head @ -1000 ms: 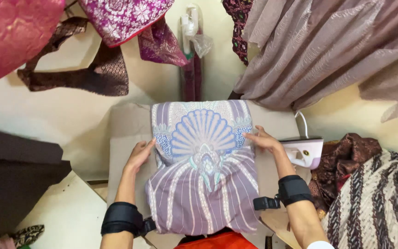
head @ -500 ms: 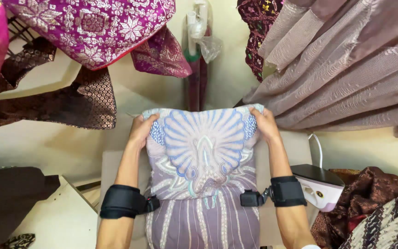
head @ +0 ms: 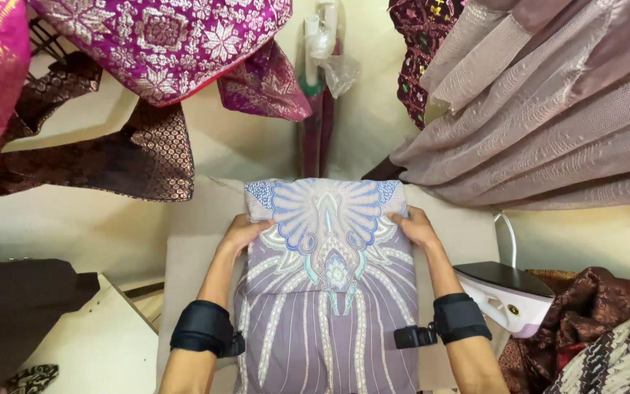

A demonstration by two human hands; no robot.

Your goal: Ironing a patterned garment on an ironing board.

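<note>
Folded mauve patterned cloth with blue fan motif [head: 327, 292] on padded beige surface [head: 191, 270]. Left hand [head: 240, 232], right hand [head: 415, 226] grip cloth's side edges. White iron [head: 504, 295] right of cloth.

Likely a tailor's workroom: hanging brocade fabrics [head: 162, 44], iron [head: 508, 295], ironing board [head: 191, 255].
</note>
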